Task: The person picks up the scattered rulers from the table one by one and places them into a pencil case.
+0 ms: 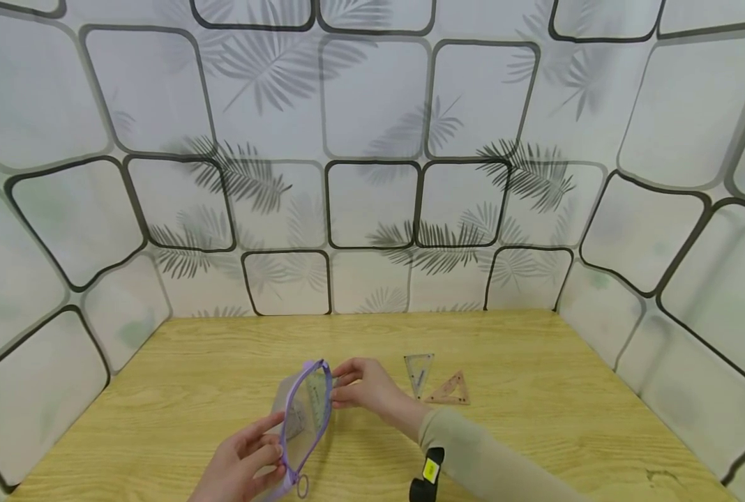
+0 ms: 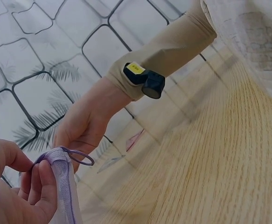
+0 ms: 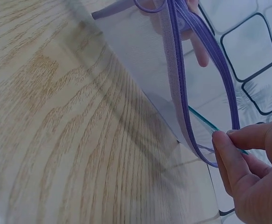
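Observation:
A translucent zip pouch (image 1: 276, 403) with purple edging is tilted on the table, its mouth spread wide. My left hand (image 1: 245, 457) pinches the rim near the zip's end, beside a purple loop (image 2: 82, 157). At the other end of the mouth is my right hand (image 1: 366, 385). In the right wrist view its thumb and fingers pinch a thin, clear ruler (image 3: 202, 117) with a teal edge, which lies partly inside the pouch. Marks on the ruler show through the opening in the head view. Some dark print also shows in the pouch; what bears it is unclear.
Right of the pouch, a clear set square (image 1: 418, 369) and a pinkish-orange set square (image 1: 453, 392) lie on the wood-grain table (image 1: 536, 390). A patterned covering (image 1: 372, 202) rises behind and at both sides of the table.

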`<action>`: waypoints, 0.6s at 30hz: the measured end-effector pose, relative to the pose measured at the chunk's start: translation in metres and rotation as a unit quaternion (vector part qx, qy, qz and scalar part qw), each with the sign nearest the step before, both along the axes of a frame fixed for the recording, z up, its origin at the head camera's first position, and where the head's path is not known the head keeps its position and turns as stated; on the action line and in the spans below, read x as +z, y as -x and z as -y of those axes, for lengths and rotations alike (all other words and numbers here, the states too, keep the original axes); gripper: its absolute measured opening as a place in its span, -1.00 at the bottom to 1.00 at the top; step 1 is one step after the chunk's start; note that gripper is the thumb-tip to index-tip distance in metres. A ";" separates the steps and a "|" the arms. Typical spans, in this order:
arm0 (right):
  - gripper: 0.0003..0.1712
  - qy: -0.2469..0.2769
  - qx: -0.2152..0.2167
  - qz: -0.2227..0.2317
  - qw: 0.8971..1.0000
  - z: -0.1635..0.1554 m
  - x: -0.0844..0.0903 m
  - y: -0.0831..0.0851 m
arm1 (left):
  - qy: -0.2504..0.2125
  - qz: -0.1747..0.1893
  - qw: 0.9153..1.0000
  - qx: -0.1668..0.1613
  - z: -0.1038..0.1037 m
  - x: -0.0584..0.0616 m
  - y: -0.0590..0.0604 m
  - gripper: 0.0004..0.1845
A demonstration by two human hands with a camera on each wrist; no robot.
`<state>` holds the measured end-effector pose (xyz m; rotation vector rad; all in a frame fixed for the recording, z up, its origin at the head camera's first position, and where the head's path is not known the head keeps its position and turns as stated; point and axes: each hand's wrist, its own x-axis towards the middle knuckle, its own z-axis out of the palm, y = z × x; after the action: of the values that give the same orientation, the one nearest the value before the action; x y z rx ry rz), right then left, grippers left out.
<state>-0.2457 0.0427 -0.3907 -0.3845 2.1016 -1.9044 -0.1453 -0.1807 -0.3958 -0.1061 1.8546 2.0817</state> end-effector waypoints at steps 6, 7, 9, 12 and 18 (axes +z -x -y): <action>-0.60 -0.014 0.007 -0.016 1.000 0.001 0.001 -0.002 | -0.001 -0.003 1.000 -0.003 0.000 -0.001 0.000 -0.21; -0.60 -0.017 0.009 -0.020 1.000 0.001 0.001 -0.002 | -0.001 -0.004 1.000 -0.004 0.000 -0.001 0.000 -0.21; -0.60 -0.019 0.012 -0.024 0.999 0.001 0.001 -0.002 | 0.000 -0.007 1.000 -0.005 0.000 -0.002 -0.001 -0.21; -0.61 -0.021 0.013 -0.026 0.999 0.002 0.001 -0.002 | 0.002 -0.009 1.000 -0.007 0.001 -0.002 -0.001 -0.21; -0.63 -0.027 0.008 -0.019 0.999 0.004 0.000 -0.002 | 0.004 -0.007 1.000 -0.004 0.000 -0.001 -0.003 -0.21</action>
<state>-0.2438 0.0392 -0.3905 -0.4274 2.1629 -1.8410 -0.1423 -0.1808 -0.3963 -0.0865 1.8701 2.0753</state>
